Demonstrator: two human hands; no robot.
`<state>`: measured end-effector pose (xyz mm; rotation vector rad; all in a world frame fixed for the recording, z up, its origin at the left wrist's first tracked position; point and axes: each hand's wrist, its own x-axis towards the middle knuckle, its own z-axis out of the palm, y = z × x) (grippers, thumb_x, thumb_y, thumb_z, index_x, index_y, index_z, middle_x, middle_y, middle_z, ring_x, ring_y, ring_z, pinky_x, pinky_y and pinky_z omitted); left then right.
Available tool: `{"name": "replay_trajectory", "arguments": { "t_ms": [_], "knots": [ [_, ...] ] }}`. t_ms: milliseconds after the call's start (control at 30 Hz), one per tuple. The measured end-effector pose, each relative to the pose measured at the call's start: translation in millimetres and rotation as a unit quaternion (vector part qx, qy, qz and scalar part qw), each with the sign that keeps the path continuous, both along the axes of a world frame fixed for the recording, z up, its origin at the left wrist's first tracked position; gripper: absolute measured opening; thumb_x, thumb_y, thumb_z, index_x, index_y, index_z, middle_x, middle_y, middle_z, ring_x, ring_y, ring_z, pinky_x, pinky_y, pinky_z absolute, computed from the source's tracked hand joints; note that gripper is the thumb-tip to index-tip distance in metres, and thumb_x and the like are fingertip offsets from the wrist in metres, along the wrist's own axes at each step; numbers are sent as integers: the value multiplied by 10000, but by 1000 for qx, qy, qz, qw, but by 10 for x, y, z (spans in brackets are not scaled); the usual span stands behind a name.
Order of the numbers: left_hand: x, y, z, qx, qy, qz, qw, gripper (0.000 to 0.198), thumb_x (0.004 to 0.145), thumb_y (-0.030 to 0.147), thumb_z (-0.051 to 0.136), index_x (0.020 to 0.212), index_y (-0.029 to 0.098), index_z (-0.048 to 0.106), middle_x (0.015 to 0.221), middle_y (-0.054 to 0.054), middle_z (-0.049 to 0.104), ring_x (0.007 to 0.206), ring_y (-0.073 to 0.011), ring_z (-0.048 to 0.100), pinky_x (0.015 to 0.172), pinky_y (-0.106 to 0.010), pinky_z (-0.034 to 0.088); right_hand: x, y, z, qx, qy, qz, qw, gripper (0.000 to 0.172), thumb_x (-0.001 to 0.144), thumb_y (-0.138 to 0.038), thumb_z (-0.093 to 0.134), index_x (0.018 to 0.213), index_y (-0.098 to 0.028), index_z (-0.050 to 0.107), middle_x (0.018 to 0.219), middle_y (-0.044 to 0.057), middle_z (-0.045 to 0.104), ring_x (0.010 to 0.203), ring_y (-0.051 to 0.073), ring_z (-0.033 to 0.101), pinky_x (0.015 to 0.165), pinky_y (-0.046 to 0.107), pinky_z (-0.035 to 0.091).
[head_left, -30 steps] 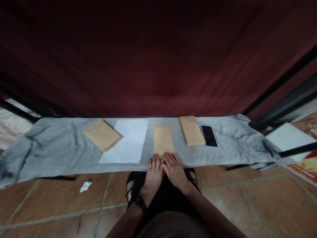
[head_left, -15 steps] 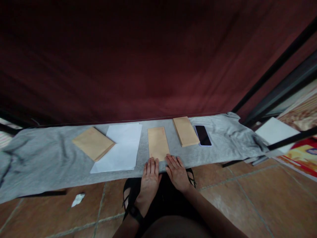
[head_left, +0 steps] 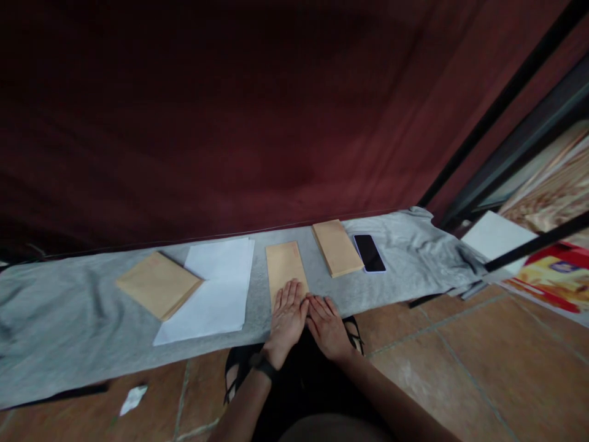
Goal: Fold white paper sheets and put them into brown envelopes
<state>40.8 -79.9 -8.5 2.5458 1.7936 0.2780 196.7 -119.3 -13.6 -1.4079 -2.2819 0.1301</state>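
A single brown paper envelope point(head_left: 284, 261) lies lengthwise on the grey cloth in front of me. My left hand point(head_left: 288, 313) rests flat across its near end, fingers stretched out, covering that part. Beside it, my right hand point(head_left: 326, 322) lies with its fingers extended at the envelope's near right corner, its fingertips close to the left thumb. To the right is a stack of brown envelopes point(head_left: 338, 247). On the left, another stack of envelopes point(head_left: 159, 283) sits at a slant, partly over white paper sheets point(head_left: 216, 294).
A phone point(head_left: 369, 253) lies right of the envelope stack. The grey cloth point(head_left: 69, 325) covers a narrow bench before a dark red curtain point(head_left: 257, 153). At the right are black bars, a white board point(head_left: 497, 236) and a red printed package point(head_left: 556, 276). Crumpled tissue point(head_left: 133, 399) lies on the tiled floor.
My left hand has slid forward and right over the envelope's near end. My right hand stays near the corner. The whole view has shifted and tilted slightly.
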Motion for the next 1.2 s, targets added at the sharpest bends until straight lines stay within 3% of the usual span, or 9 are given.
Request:
{"name": "replay_trajectory", "arguments": {
  "t_ms": [367,667,867,1200],
  "knots": [
    [31,877,103,-14,-1,37,999,555,1008,334,272,1534,176,353,1624,-75,321,1517,-284,214,1220,-566,164,-20,1,57,5,11,-9,1000,475,1023,-229,414,1496,-191,435,1507,70,501,1389,214,455,1194,464,316],
    [46,1411,47,-26,-25,69,997,597,1013,427,251,1568,206,269,1613,-103,343,1517,-297,206,1205,-603,154,-37,1,93,7,-3,-12,1000,493,1021,-223,424,1513,-212,409,1516,64,489,1388,220,457,1182,465,342],
    [28,1394,19,-14,-24,54,998,592,1014,418,231,1559,194,293,1617,-85,335,1523,-286,191,1213,-591,150,-42,2,84,7,-2,-16,1000,493,1019,-222,429,1511,-219,414,1512,55,494,1375,225,474,1182,469,340],
    [-4,966,-1,2,-11,-3,1000,564,1012,362,263,1533,169,357,1597,-66,374,1503,-223,268,1244,-459,175,-35,3,19,24,18,-11,999,491,1017,-237,421,1507,-203,423,1478,78,535,1375,227,472,1177,477,346]
  ]
}}
